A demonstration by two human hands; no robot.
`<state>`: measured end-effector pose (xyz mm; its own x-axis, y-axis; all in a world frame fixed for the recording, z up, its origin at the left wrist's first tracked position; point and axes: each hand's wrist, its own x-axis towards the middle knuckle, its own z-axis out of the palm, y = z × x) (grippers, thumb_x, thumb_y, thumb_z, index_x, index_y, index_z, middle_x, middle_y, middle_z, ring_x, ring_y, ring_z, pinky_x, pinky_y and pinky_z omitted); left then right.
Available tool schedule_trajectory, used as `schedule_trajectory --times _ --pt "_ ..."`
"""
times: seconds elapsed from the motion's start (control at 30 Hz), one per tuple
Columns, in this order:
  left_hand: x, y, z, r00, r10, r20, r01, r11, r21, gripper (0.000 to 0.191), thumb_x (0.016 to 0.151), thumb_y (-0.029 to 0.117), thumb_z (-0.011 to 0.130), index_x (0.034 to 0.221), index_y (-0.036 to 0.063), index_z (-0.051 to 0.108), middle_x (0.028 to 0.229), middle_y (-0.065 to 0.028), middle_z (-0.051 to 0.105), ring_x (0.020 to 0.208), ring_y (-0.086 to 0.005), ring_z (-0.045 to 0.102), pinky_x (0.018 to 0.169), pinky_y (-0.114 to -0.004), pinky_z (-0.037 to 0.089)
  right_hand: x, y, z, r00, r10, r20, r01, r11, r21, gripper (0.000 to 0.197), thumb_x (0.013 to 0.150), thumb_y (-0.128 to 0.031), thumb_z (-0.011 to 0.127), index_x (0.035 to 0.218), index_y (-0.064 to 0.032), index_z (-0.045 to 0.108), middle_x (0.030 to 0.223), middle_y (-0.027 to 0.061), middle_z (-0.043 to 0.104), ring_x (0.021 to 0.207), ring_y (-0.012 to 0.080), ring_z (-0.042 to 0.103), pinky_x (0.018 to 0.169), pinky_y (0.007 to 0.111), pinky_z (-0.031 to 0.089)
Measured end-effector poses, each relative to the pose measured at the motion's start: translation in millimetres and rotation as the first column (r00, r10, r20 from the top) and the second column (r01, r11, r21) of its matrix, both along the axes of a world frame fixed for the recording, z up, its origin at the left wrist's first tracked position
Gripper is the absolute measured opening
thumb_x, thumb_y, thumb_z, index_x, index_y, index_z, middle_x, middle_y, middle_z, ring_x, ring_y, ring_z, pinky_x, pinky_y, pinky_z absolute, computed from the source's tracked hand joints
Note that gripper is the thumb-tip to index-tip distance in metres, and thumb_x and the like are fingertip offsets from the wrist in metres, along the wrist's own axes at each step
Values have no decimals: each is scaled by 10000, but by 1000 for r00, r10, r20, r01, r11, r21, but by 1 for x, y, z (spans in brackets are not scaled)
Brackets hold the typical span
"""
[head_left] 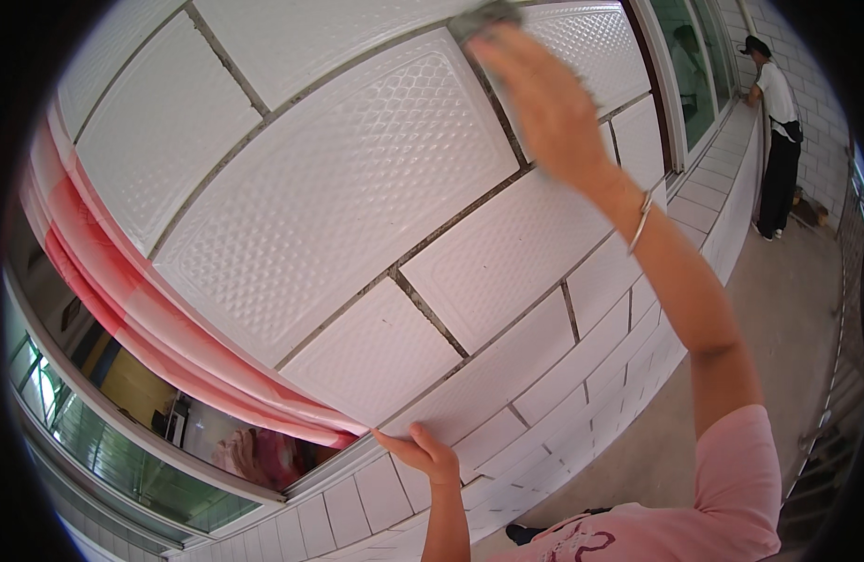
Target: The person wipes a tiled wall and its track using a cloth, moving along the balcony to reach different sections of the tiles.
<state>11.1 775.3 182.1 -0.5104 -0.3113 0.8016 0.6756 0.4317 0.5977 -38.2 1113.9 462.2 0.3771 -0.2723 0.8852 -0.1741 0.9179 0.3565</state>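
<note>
My right hand (555,116) is raised high against a wall of white embossed tiles (348,197). It is shut on a dark grey cloth (485,20), pressed near a tile joint; hand and cloth are blurred. A bracelet (641,223) circles that wrist. Lower down, my left hand (426,453) rests on the tiles at the corner of the window opening, thumb and fingers apart, holding nothing. Its fingertips touch the edge beside the lower end of a pink curtain (158,309). Dark grout lines run between the tiles.
At left is a sliding window (158,456) with a tiled sill (348,509). Another window (699,84) stands at upper right. Beyond it, a person (780,119) in a dark cap leans at the far ledge. A concrete floor (762,295) and a metal railing (822,449) lie to the right.
</note>
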Motion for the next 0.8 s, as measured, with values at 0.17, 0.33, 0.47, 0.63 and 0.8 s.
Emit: schedule_trajectory --times 0.17,0.33,0.47,0.63,0.8 --pt "-6 2 -11 998 68 9 -68 997 -35 657 1007 197 443 1454 -167 129 1467 -329 272 1324 -386 357 1119 -439 254 3 86 2 989 135 60 -90 873 -480 321 960 -41 467 1245 -9 610 1334 215 562 1262 367 516 1063 396 406" --pt "-4 -6 -6 998 58 13 -57 997 -42 653 1008 206 438 1455 -160 133 1468 -322 274 1324 -380 360 1115 -438 263 6 53 -12 989 5 149 32 968 -248 362 964 -104 503 1313 -114 598 1289 112 602 1204 282 542 1048 372 393" --pt "-8 -8 -12 998 64 27 -63 997 -52 663 1006 218 443 1458 -155 133 1460 -318 284 1322 -378 363 1114 -441 267 20 7 7 989 141 43 -126 960 -249 354 929 -69 566 1277 -90 622 1162 113 623 1058 308 561 948 384 432" --pt "-7 -8 -11 998 58 -13 -59 994 -93 657 1002 208 440 1459 -154 136 1445 -318 302 1310 -377 378 1102 -441 285 19 21 -5 994 -24 109 45 981 -189 349 890 -64 610 1236 -89 647 1111 79 621 1010 257 569 893 352 456" --pt "-5 -5 -12 995 93 19 -93 995 -35 693 1031 286 439 1461 -176 154 1532 -342 190 1421 -403 252 1158 -447 205 22 22 -26 992 -63 105 77 988 -131 338 859 -71 650 1195 -97 668 1024 35 602 936 223 548 836 345 455"
